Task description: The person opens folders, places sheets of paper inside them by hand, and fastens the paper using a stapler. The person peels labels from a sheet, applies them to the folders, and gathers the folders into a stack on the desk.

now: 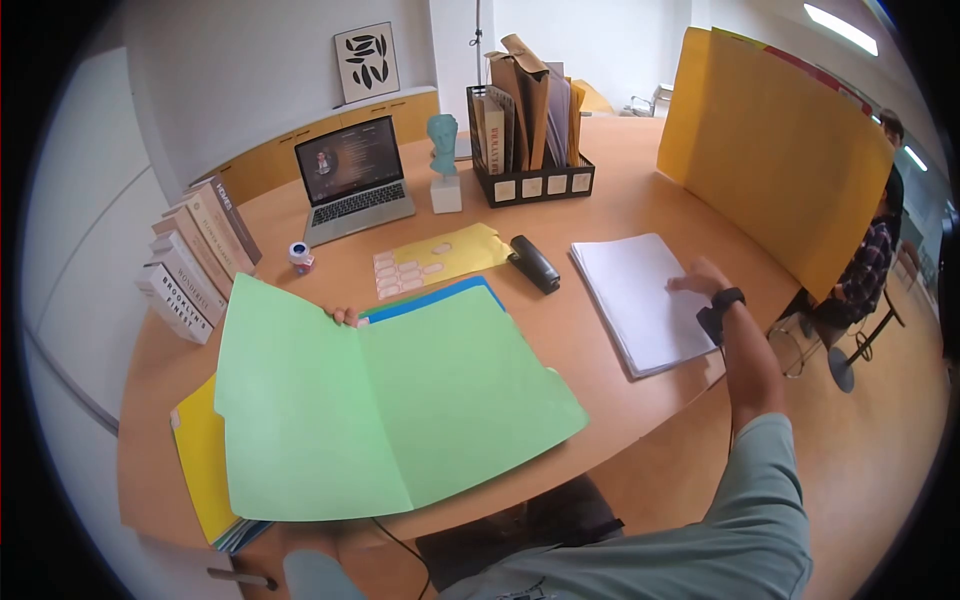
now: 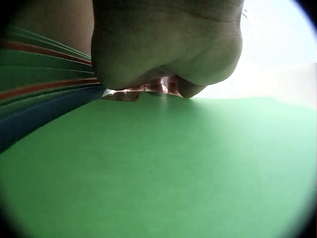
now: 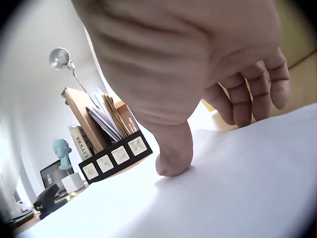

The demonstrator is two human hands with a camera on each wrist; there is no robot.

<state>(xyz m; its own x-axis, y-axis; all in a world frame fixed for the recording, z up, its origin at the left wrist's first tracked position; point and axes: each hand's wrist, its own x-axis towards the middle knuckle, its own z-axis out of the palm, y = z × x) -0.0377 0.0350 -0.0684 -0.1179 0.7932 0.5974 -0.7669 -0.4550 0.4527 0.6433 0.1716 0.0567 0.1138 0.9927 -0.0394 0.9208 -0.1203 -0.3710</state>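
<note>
Lying beneath right thumb (image 3: pixel 176 156), near fingers (image 3: pixel 261 96): paper stack (image 1: pixel 635 300)

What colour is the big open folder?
Light green. The folder shows best in the head view.

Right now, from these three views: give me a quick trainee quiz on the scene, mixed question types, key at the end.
1. True or false: the thumb of the right hand touches the white paper stack.
2. Which lies between that stack and the yellow envelope? A) teal bust B) black stapler C) laptop
3. In the head view, what does the left hand grip at its far edge?

Key: 1. True. 2. B. 3. The open green folder.
</note>
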